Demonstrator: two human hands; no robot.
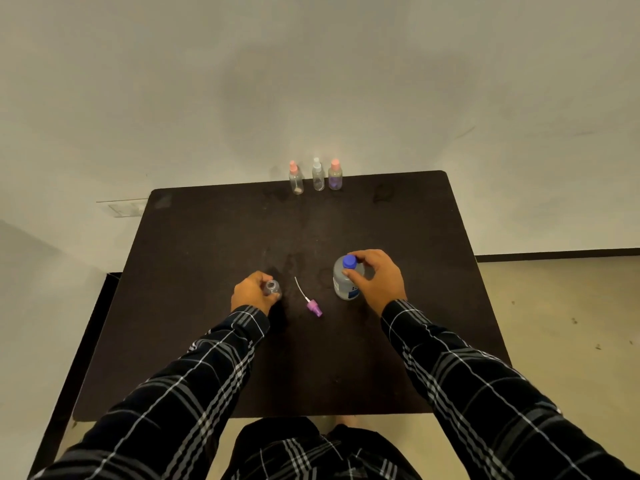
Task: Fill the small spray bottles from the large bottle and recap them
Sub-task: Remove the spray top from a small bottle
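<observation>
Near the centre of the table (207, 237), the left hand (251, 294) curls round the uncapped small spray bottle (272, 287): light, thin-walled, easily tipped, best held low on its body. The right hand (377, 278) grips the large bottle (343, 289) at the shoulder beside its blue cap (349, 261). Probably heavier and smooth, it warrants a full wrap around the body for pouring. The purple spray head (314, 309) lies between them.
</observation>
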